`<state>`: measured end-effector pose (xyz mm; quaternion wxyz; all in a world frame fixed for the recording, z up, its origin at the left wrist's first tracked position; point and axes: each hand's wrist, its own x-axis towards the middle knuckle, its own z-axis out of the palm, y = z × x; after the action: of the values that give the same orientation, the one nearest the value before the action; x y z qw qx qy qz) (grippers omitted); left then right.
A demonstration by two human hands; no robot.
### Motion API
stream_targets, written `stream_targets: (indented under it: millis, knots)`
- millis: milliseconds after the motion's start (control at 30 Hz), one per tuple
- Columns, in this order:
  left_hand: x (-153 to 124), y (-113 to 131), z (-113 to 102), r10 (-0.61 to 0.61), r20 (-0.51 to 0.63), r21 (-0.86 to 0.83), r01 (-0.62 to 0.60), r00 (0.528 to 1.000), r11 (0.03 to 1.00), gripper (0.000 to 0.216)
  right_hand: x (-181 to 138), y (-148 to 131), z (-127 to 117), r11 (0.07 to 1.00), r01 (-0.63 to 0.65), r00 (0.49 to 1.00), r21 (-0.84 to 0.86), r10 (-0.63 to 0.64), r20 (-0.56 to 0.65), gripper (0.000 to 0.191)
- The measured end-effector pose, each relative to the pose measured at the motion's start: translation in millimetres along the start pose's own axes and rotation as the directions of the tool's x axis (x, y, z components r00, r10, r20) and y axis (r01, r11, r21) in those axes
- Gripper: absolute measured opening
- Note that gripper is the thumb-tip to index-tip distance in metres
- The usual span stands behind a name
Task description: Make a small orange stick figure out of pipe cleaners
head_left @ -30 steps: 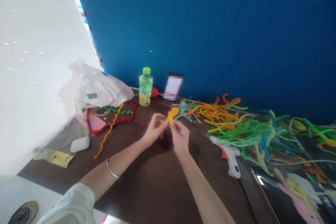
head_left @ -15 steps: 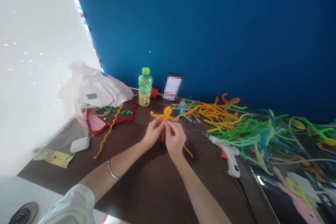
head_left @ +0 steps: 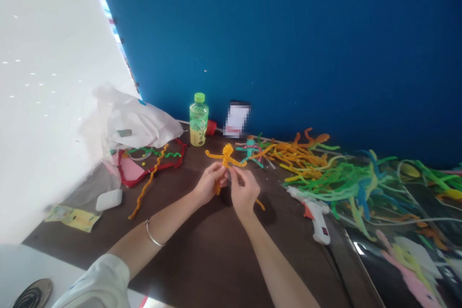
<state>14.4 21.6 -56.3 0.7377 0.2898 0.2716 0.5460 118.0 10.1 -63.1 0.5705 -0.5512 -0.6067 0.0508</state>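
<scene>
Both my hands hold a small orange pipe-cleaner figure (head_left: 226, 156) upright above the dark table (head_left: 202, 250). My left hand (head_left: 209, 184) grips its lower body, and my right hand (head_left: 244, 193) pinches the end of one arm. One orange leg hangs out below my right hand. Just beyond the figure stands a smaller teal and pink pipe-cleaner figure (head_left: 250, 150). A white hot glue gun (head_left: 314, 216) lies to the right of my right hand, not touching it.
Heaped pipe cleaners lie to the right, orange (head_left: 292, 156) and green (head_left: 342, 182). Behind stand a green-capped bottle (head_left: 198, 120) and a blue wall (head_left: 288, 48). To the left lie a plastic bag (head_left: 140, 122), a wavy orange pipe cleaner (head_left: 147, 180), and a white case (head_left: 109, 199).
Since a second ago, the orange figure has swung upright with its arms spread. My right hand has shifted slightly right along the figure.
</scene>
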Motion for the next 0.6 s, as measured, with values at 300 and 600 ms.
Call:
stream_targets:
  millis: [300, 600]
  knots:
    - [1.7, 9.1, -12.2, -0.284, 0.205, -0.202, 0.325, 0.937, 0.924, 0.005, 9.5, 6.5, -1.5, 0.791, -0.456, 0.882, 0.408, 0.337, 0.33, 0.023]
    - [0.8, 18.5, -19.1, -0.568, 0.335, -0.229, 0.649, 0.752, 0.725, 0.014, 11.2, 6.9, -3.1, 0.489, -0.661, 0.736, 0.57, 0.271, 0.621, 0.027]
